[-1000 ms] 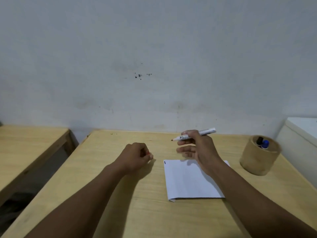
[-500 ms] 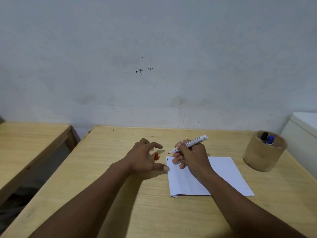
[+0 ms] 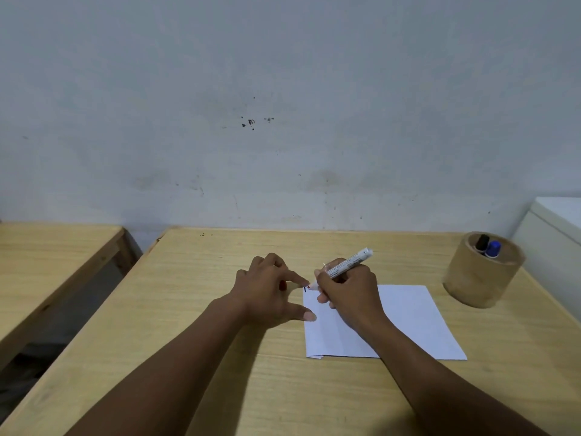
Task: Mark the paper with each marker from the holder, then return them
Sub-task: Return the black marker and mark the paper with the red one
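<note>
The right hand (image 3: 347,289) grips a white marker (image 3: 345,265), its red tip down at the far left corner of the paper (image 3: 408,322), next to a short dark mark there. The left hand (image 3: 267,292) rests on the tabletop (image 3: 195,309) with fingers spread, thumb and forefinger touching the paper's left edge; a small red cap shows between its fingers. A round wooden holder (image 3: 482,278) stands near the right edge, well apart from the paper, with a black marker (image 3: 482,242) and a blue marker (image 3: 493,248) inside.

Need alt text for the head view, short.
The right hand holds an uncapped red marker, tip at the far-left corner of a white paper on a wooden table; the left hand holds its red cap beside it.
</note>
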A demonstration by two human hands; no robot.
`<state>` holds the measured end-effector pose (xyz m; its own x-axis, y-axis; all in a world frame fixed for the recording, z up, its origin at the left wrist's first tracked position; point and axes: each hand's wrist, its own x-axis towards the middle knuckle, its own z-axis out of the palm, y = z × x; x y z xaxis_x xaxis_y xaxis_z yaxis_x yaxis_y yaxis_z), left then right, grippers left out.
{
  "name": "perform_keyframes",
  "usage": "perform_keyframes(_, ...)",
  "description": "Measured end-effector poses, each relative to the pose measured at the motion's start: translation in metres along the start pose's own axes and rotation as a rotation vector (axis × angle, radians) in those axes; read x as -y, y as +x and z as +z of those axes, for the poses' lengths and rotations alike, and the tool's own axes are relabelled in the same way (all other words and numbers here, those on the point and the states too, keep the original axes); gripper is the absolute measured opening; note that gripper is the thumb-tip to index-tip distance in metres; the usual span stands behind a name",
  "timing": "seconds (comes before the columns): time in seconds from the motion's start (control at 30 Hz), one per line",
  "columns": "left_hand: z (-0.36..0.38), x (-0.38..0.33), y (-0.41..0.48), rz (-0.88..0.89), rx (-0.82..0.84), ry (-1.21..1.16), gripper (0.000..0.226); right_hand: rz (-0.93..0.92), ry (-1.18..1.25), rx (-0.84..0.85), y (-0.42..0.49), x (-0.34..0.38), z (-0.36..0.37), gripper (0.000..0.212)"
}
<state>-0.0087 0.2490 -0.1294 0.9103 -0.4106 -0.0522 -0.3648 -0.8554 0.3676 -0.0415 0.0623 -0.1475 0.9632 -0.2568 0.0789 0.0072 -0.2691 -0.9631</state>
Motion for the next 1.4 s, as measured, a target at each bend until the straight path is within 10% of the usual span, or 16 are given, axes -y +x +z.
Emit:
perform_keyframes(0.5,0.004,0.002,0.001,-0.018,-0.005,-0.036,0.077,-0.011,-0.051,0.036,0.0,-0.003,0.002,0.012)
perform_keyframes(0.7,0.0,0.008,0.004,-0.046,0.007,-0.107,0.089,0.275,0.445,-0.087,0.012,0.011,-0.012,0.017)
perform_keyframes(0.9,-0.01,0.016,0.009,-0.041,-0.102,-0.258,0.014,0.412,0.805,-0.116,0.025,0.036,-0.037,0.015)
perform_keyframes(1.13,-0.054,-0.039,0.023,-0.072,-0.275,-1.159,0.025,0.33,0.937,0.068,0.023,0.079,-0.07,0.011)
perform_keyframes(1.4,-0.065,-0.115,0.049,0.008,-0.168,-1.397,0.031,0.183,0.923,-0.024,0.018,0.1,-0.094,0.017)
